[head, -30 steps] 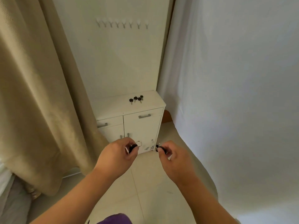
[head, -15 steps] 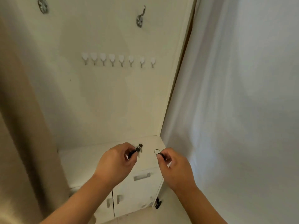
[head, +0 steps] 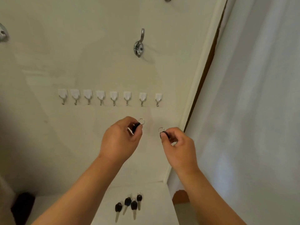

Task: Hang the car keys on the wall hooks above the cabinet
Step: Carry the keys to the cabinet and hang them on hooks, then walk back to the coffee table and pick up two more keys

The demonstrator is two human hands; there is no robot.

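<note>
Head view, centre frame: left hand [head: 120, 140] & right hand [head: 177, 143] each pinched on a key [head: 136, 126], rings presented upward for wall hooks [head: 142, 99]; four spare keys [head: 128, 203] kept on cabinet [head: 154, 200].

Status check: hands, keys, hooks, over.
Left hand and right hand each pinching one key, rings up. Eight hooks bare, just above. Four keys on cabinet. Nothing blocking.

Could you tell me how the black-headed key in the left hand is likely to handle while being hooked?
The small black-headed key, pinched in the left hand, looks rigid and probably light. Its thin metal split ring stands free above the fingers, so it may swivel and need steadying.
</note>
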